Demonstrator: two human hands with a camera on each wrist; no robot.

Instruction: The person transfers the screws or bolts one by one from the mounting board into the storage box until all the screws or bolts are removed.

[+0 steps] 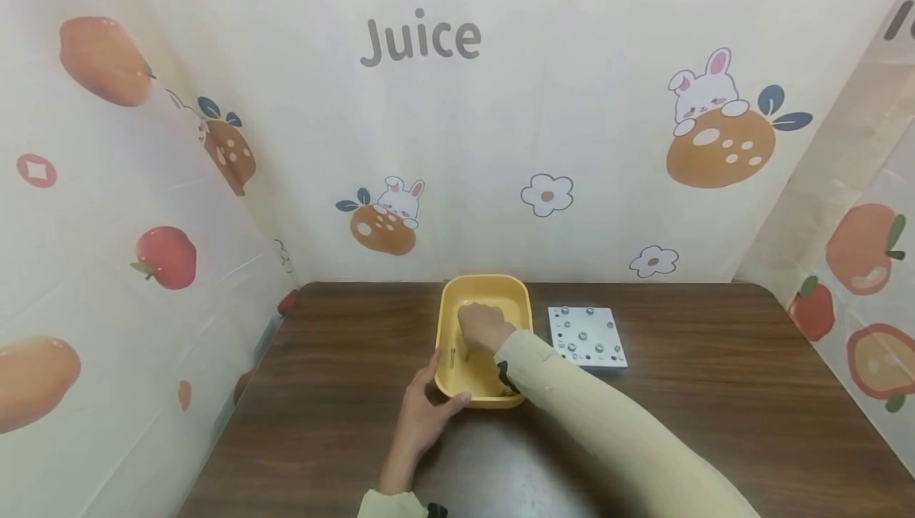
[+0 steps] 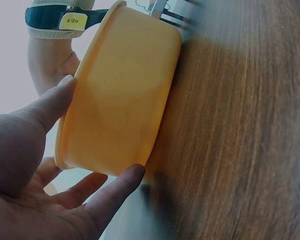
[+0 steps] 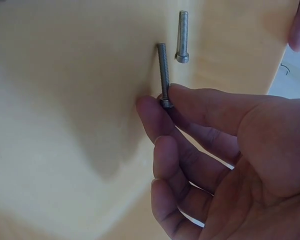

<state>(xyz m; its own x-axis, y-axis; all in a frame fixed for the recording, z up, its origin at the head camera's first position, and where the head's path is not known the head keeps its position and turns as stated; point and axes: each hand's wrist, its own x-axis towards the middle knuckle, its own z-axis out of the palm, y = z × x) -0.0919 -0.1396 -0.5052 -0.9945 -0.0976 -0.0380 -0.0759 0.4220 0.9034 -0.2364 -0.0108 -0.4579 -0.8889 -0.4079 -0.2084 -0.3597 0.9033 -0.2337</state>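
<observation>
My right hand [image 1: 484, 327] reaches down inside a yellow plastic bin [image 1: 483, 403]. Thumb and fingertips pinch a socket head screw [image 3: 163, 70] by its knurled head, its threaded shank pointing away from the palm. A second socket head screw [image 3: 183, 35] lies on the bin floor close by, towards the bin's left side in the head view. At the bin's near left corner, my left hand [image 1: 422, 415] grips the wall, with the thumb at the near rim and the fingers along the left side.
To the right of the bin, a pale metal plate [image 1: 586, 337] with several screw heads and small holes lies on the dark wooden table [image 1: 343, 399]. Behind the table's back edge hangs a printed curtain [image 1: 472, 121], with more curtain at both sides.
</observation>
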